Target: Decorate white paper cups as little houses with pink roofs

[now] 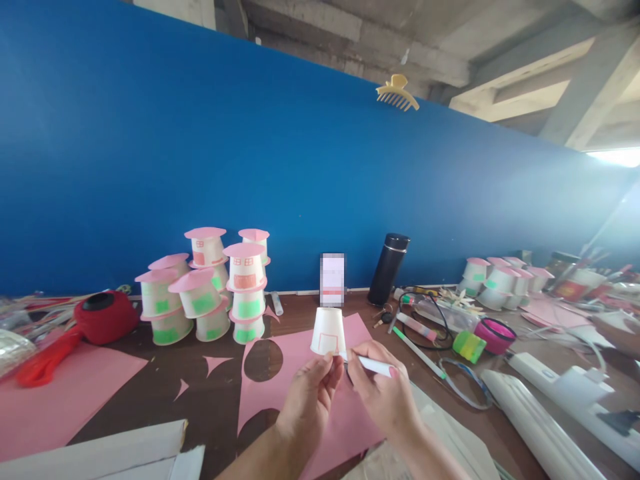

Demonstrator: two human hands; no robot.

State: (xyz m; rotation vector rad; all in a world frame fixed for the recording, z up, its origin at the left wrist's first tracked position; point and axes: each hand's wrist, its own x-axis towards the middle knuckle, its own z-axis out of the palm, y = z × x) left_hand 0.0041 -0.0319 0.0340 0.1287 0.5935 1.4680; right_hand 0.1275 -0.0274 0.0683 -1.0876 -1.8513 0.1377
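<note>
My left hand [306, 399] pinches the rim of an upturned white paper cup [328, 331], holding it up above the table. A red door outline is drawn on the cup's side. My right hand [383, 390] is closed round a white marker [371, 364], its tip pointing left at the cup's lower edge. Under both hands lies a pink paper sheet [295, 380] with round holes cut out of it.
Stacked paper-cup houses [210, 293] with pink roofs stand at the back left, with more cup houses [500, 275] at the back right. A black flask [389, 269], a phone [333, 280], pens, cables, a pink tape roll [495, 335], a red bag [103, 317] and cardboard [100, 457] lie around.
</note>
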